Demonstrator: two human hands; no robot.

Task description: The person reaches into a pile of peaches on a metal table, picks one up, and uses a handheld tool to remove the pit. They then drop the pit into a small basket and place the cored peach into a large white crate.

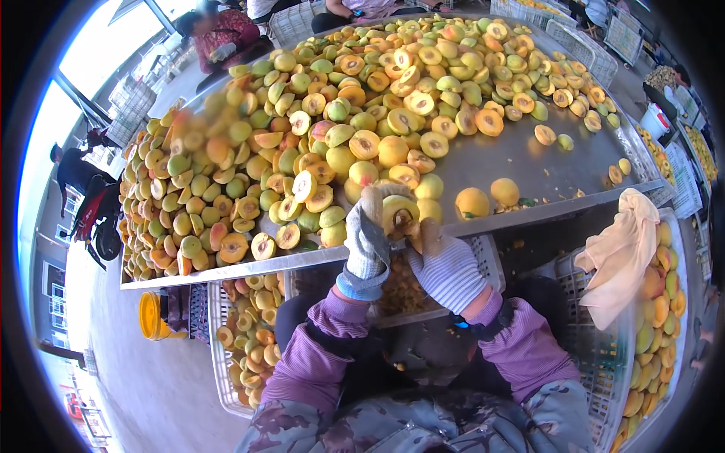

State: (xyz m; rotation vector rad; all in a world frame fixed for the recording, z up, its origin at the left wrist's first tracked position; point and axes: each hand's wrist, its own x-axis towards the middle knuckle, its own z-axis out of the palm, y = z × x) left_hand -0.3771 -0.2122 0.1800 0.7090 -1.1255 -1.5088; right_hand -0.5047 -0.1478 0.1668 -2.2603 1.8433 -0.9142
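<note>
My left hand, in a pale knitted glove, is closed round a halved yellow peach at the near edge of the metal table. The cut face is toward me, with a brown hollow or stone at its middle. My right hand, in a white and grey striped glove, is closed with its fingertips against that cut face. Whether a small tool is in those fingers I cannot make out. Just beyond my hands lies a heap of halved peaches. Two peaches sit apart from it, to the right of my hands.
The metal table has a raised rim. Below it stand a crate of peach halves on the left, a crate between my knees, and a crate on the right near a draped cloth. A yellow bucket stands left. People sit across the table.
</note>
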